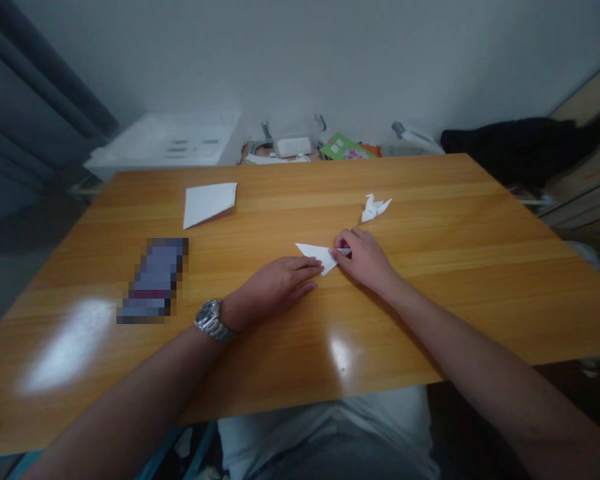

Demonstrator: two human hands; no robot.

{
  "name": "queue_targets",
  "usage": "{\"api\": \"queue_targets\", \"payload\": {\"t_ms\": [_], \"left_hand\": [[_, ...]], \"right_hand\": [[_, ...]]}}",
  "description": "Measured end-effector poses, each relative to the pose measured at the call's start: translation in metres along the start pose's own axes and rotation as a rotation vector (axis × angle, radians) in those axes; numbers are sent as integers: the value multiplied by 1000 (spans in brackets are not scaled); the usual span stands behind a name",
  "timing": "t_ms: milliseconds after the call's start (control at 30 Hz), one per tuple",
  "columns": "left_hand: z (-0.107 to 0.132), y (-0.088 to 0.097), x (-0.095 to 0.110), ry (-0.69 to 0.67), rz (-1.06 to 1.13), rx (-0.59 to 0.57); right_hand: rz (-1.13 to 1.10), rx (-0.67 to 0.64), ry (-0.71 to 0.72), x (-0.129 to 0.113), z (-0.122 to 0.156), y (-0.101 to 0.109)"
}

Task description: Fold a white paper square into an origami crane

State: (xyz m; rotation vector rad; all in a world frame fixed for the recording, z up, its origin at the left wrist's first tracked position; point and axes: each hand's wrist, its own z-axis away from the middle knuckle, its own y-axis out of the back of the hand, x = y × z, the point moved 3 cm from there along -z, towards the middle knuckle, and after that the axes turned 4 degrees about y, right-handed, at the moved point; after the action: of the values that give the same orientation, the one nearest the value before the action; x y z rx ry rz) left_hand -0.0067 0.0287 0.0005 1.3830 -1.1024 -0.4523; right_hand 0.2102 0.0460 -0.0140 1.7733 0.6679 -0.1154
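Note:
A small piece of white folded paper (316,253) with pointed ends lies on the wooden table (260,353). My left hand (280,283), wearing a metal watch (212,321) on its wrist, lies with stretched fingers on the paper's lower left edge, thumb apart. At the paper's right tip my right hand (363,257) pinches it between thumb and curled fingers, which hide part of that end. Just beyond the right hand stands a white origami bird (375,207).
White paper sheets (209,202) lie at the back left. A blurred-out phone-like device (155,277) sits left of my left hand. Behind the table are a white plastic bin (180,137), a green booklet (345,148) and dark cloth (510,157).

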Motion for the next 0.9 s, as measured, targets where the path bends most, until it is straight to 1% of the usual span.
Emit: {"api": "queue_targets", "payload": {"t_ms": [267, 567, 767, 900], "left_hand": [[2, 1, 1, -1, -17, -20], [0, 1, 2, -4, -87, -35], [-1, 2, 4, -3, -96, -36], [0, 2, 1, -5, -81, -47]], "right_hand": [[9, -13, -8, 0, 0, -1], [-10, -8, -6, 0, 0, -1], [-2, -8, 1, 2, -1, -3], [3, -13, -1, 4, -1, -4]]}}
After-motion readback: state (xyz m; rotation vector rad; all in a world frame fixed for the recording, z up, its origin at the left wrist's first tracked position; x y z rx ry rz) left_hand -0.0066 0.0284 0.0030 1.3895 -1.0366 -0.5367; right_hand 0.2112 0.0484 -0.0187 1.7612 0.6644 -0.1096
